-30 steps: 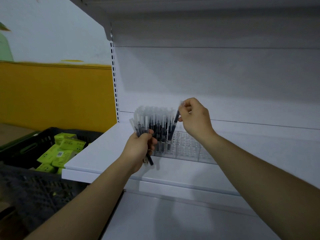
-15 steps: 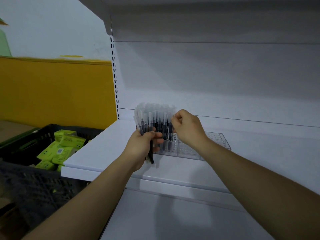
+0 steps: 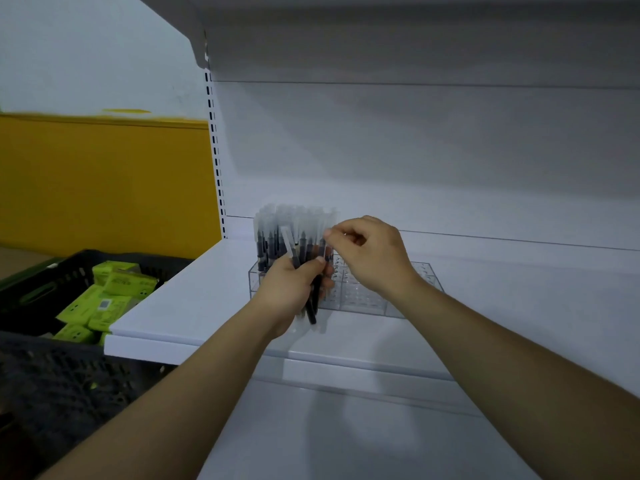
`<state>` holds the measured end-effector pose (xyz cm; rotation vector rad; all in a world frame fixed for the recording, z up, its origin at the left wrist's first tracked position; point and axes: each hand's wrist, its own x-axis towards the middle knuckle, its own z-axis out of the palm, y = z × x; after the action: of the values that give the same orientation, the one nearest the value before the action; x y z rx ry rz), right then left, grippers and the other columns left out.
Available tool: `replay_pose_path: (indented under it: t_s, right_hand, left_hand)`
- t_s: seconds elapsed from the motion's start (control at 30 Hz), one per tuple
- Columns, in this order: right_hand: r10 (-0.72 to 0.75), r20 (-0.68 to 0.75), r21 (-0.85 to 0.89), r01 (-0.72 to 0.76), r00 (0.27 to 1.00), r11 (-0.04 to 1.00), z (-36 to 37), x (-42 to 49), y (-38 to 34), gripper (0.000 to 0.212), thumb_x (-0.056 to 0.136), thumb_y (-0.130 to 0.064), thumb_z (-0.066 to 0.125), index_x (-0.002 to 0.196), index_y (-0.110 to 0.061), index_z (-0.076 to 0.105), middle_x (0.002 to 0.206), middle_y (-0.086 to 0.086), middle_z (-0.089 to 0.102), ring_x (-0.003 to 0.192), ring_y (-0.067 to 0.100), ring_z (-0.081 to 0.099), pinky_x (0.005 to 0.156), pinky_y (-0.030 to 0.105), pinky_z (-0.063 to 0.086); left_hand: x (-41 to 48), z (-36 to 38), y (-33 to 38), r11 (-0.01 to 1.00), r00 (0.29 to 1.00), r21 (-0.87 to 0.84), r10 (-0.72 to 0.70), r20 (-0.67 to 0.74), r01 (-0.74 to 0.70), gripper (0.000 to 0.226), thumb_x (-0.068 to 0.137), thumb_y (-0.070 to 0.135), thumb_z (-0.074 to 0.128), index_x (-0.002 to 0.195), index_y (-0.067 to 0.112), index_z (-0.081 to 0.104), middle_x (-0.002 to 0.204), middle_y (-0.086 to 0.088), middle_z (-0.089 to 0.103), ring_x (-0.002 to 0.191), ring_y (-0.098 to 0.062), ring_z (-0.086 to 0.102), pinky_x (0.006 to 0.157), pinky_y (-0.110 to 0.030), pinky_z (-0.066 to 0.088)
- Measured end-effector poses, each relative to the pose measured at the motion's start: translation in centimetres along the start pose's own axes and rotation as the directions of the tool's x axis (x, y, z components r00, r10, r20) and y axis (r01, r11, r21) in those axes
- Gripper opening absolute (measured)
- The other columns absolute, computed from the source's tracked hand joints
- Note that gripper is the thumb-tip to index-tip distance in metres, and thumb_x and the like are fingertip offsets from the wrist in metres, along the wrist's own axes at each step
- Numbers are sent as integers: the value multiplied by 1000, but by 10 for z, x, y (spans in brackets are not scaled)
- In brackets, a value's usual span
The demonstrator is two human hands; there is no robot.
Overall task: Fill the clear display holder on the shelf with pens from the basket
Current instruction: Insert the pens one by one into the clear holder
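Holder (image 3: 367,301), on the shelf (image 3: 194,299), is filled only at its left end. Just before that end a bundle (image 3: 313,303) is clenched by the left hand (image 3: 289,291); one pen (image 3: 324,251) is pinched by fingers (image 3: 341,231) of the right hand (image 3: 375,256). Loosened during the pull, the bundle could be spilled.
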<state>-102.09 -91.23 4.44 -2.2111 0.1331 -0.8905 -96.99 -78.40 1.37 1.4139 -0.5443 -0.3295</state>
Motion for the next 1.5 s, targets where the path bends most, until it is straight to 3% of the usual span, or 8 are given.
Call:
replay_pose_path:
  t_s: [0.1, 0.2, 0.37, 0.5, 0.7, 0.97, 1.23, 1.5]
  right_hand:
    - [34, 54, 32, -36, 998, 999, -7, 0, 2, 12, 90, -27, 63, 80, -24, 68, 83, -12, 62, 72, -4, 56, 60, 4, 40]
    - [71, -20, 85, -69, 997, 994, -15, 5, 7, 14, 93, -24, 58, 80, -21, 63, 78, -8, 64, 70, 3, 59, 58, 9, 43]
    - [155, -200, 287, -93, 967, 953, -26, 26, 17, 16, 100, -24, 48, 85, -22, 52, 91, 4, 68, 70, 9, 68, 56, 17, 49]
    - [170, -247, 242, -110, 954, 964, -18, 45, 31, 17, 100, -26, 47, 83, -27, 49, 91, 3, 67, 81, 19, 69, 72, 39, 58]
    - [179, -185, 162, -149, 966, 975, 3, 60, 44, 10, 99, -25, 47, 94, -17, 52, 89, 1, 63, 86, 28, 67, 77, 48, 56]
    - [103, -168, 30, -100, 980, 995, 6, 66, 49, 14, 99, -24, 47, 98, -12, 54, 86, 3, 63, 83, 29, 66, 77, 43, 54]
    - [171, -68, -37, -174, 983, 984, 21, 63, 58, 17, 98, -27, 48, 97, -12, 56, 87, 7, 66, 80, 29, 68, 73, 42, 55]
    - [214, -33, -88, -217, 976, 972, 19, 69, 57, 20, 99, -31, 46, 95, -12, 54, 87, 8, 64, 83, 30, 67, 76, 43, 55]
  left_hand:
    - [1, 8, -2, 1000, 999, 13, -2, 48, 1, 20, 101, 13, 46, 106, 12, 65, 89, -3, 70, 77, -14, 68, 84, -34, 54]
    - [3, 12, -5, 999, 999, -17, -33, -11, 33, 19, 101, 15, 46, 106, 18, 64, 93, 2, 72, 89, -12, 69, 86, -33, 53]
    - [6, 3, -8, 998, 986, -44, -61, -156, 54, 19, 102, 17, 44, 103, 17, 63, 75, -3, 64, 71, -18, 61, 71, -32, 51]
    - [8, -2, -13, 998, 987, -23, -66, -148, 64, 16, 103, 20, 43, 104, 20, 59, 63, -4, 47, 55, -17, 42, 53, -32, 41]
    - [16, -7, -22, 997, 988, -31, -75, -136, 72, 5, 100, 12, 43, 100, 11, 38, 64, -7, 44, 45, -15, 35, 44, -29, 34]
    - [17, -14, -27, 998, 990, -33, -59, -128, 55, 9, 101, 13, 45, 99, 5, 48, 65, -4, 52, 54, -15, 47, 53, -30, 42]
    - [11, -12, -24, 998, 994, -52, -40, -103, 34, 18, 102, 15, 44, 96, 15, 61, 74, -4, 64, 71, -18, 61, 72, -35, 53]
    - [5, -8, -18, 999, 996, -41, -31, -78, 28, 20, 102, 13, 42, 98, 17, 62, 69, -4, 60, 60, -16, 50, 55, -29, 42]
